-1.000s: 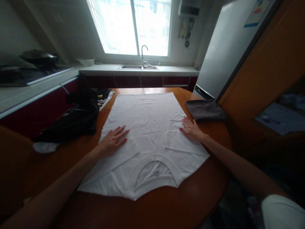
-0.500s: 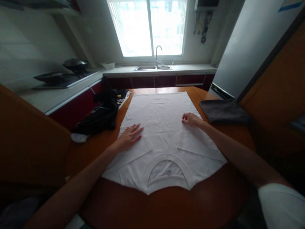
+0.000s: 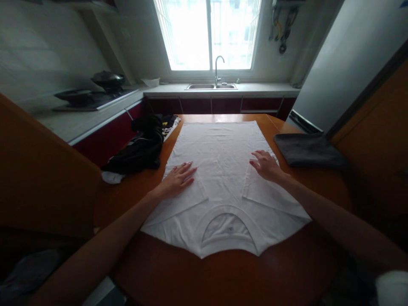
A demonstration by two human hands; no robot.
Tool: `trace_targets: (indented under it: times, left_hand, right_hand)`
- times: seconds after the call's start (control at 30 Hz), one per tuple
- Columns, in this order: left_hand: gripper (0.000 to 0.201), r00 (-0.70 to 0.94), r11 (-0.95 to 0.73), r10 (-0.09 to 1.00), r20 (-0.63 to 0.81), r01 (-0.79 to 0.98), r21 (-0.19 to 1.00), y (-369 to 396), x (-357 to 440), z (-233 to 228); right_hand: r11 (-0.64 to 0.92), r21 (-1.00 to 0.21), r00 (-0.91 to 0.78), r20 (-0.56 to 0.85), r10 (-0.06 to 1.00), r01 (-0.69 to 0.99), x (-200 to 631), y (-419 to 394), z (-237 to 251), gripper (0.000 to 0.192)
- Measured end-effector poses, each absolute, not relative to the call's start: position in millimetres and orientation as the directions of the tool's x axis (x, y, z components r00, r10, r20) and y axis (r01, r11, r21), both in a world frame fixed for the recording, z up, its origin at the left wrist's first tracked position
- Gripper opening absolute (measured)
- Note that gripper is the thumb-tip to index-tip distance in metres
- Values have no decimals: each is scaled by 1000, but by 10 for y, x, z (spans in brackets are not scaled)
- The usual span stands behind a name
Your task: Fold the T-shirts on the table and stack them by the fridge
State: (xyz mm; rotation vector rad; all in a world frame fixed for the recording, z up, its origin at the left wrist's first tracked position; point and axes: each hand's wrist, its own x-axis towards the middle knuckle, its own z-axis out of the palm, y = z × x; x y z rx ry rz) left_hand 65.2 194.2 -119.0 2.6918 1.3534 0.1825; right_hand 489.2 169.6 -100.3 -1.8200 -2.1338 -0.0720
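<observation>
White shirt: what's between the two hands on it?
In the head view, only the white shirt itself lies between the left hand and right hand: bare, lightly creased fabric, nothing on it. Both palms rest flat on the folded-in sleeves.

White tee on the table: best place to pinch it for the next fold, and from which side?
Probably the two shoulder corners at the near edge of the white tee, either side of the collar. It lies flat, sleeves folded in, so only edges offer a lip. Left hand and right hand rest flat farther up.
</observation>
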Motion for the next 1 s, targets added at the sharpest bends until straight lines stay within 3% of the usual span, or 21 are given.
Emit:
trace_targets:
  times: [0.13,0.27,0.43,0.53,0.73,0.9,1.0]
  left_hand:
    - [65,593,-595,803,69,788,159,1966,644,-1211]
    - [63,588,-592,805,76,794,140,2008,622,-1249]
    - [64,596,-608,793,128,786,106,2053,593,-1308]
    - [65,599,-613,789,133,783,106,2062,581,-1319]
    - [67,601,-610,792,107,783,119,2077,565,-1317]
    - [71,607,-619,785,125,776,123,2117,539,-1357]
    - [73,607,-618,786,113,774,136,2130,538,-1371]
  right_hand:
    - [176,-149,-151,166,974,973,4762,1270,-1217,70]
    - [194,-208,-184,67,981,959,4674,1138,-1224,78]
    - [73,-213,-49,118,992,974,4808,1263,-1120,80]
    - [-30,-180,42,65,997,983,4937,1349,-1170,82]
    - [-88,-167,104,90,990,982,5188,1490,-1208,84]
    - [-143,-149,145,0,989,978,5346,1525,-1238,83]
    - [-135,-144,146,70,987,980,5388,1552,-1252,83]
